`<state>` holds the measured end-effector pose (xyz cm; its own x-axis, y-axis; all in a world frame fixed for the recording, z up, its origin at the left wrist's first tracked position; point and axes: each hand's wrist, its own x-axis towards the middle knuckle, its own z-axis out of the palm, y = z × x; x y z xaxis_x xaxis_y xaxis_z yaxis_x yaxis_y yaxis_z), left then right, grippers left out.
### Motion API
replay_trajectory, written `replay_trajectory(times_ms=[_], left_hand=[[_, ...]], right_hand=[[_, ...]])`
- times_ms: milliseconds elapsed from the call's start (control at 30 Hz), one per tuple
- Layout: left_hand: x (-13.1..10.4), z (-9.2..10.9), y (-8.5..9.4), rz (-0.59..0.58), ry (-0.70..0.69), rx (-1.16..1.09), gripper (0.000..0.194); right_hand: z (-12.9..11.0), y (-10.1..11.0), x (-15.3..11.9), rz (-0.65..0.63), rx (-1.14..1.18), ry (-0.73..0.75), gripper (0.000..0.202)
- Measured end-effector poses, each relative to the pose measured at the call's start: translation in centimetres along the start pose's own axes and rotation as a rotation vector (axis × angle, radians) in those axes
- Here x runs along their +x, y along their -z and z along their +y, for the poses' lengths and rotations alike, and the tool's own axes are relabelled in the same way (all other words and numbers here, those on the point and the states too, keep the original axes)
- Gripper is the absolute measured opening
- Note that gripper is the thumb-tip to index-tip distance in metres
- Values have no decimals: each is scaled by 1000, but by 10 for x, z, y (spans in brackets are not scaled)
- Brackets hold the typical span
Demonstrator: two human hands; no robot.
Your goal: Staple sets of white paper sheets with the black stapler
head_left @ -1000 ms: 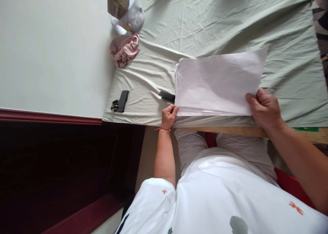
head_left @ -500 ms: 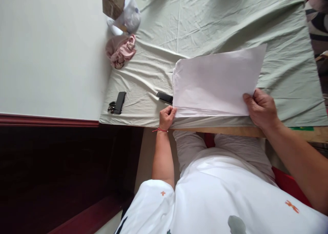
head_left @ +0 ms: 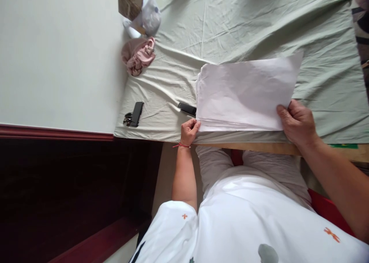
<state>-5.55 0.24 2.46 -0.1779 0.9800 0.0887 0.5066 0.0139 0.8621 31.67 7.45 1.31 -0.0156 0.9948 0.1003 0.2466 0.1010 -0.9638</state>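
- While the left hand (head_left: 189,132) pinched the paper stack (head_left: 245,94) at its near-left corner, the right hand (head_left: 300,121) was closed on its right edge, thumb on top.
- Stack sat by the near edge of the green cloth (head_left: 225,36); far-right corner appeared raised.
- Sheets showed uneven at left and near edges; judged that light, level pressure suited, without creasing.
- Black object (head_left: 187,109) met the left edge; clearance there seemed advisable.

White shirt (head_left: 230,224), orange motifs (head_left: 332,235), thin red wristband (head_left: 181,144), pale trousers (head_left: 215,162)
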Motion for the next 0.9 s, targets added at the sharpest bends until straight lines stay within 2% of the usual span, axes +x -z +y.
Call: replay_trajectory(times_ms=[333, 533, 700, 900], left_hand=[[0, 3, -1, 29, 11, -9, 54], [0, -3, 1, -35, 1, -34, 40], [0, -1, 0, 11, 6, 19, 46], [0, 3, 0, 11, 3, 2, 49]], right_hand=[[6, 2, 0, -6, -77, 4, 37], [4, 1, 0, -1, -80, 8, 35], [3, 0, 0, 2, -89, 11, 36], [2, 1, 0, 9, -106, 15, 36]])
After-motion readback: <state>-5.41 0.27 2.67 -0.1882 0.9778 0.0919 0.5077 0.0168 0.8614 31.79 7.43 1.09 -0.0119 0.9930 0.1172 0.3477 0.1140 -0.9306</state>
